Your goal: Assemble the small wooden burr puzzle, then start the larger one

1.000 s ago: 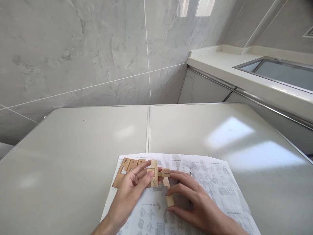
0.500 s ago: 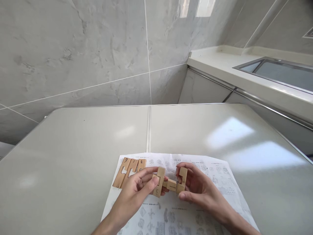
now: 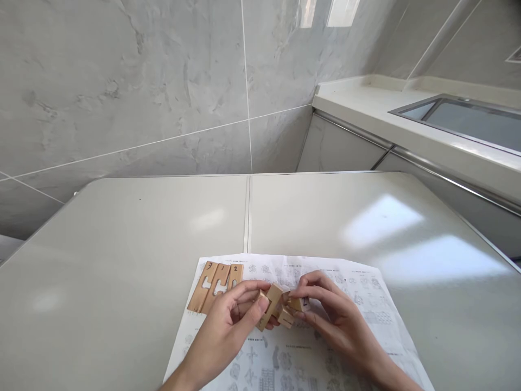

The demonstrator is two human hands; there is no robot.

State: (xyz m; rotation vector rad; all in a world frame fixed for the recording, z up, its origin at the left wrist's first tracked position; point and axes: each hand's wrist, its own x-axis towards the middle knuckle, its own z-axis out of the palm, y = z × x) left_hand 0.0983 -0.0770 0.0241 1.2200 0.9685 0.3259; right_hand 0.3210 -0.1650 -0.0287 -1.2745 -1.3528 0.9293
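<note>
My left hand (image 3: 234, 320) is closed around joined wooden puzzle blocks (image 3: 271, 307), its thumb pressing on their near face. One short block sticks out to the right of that group. Between the fingertips of my right hand (image 3: 331, 307) is another wooden puzzle block (image 3: 298, 304), turned so that a dark mark on its end shows. It sits close beside the joined blocks; whether they touch I cannot tell. Left of my hands, flat wooden pieces (image 3: 202, 288) with cut-out slots, numbered 3, 1 and 2, lie side by side, partly covered by my left hand.
A large printed sheet (image 3: 301, 364) with small puzzle drawings lies under my hands on the glossy pale table (image 3: 122, 260). A seam runs across the table's middle. Beyond it rises a grey tiled wall (image 3: 175, 70), and a counter (image 3: 366, 103) with a sink stands at the right.
My right hand has turned its notched block from upright to lying sideways and brought it nearer the left hand's blocks. The joined blocks have tilted clockwise.
</note>
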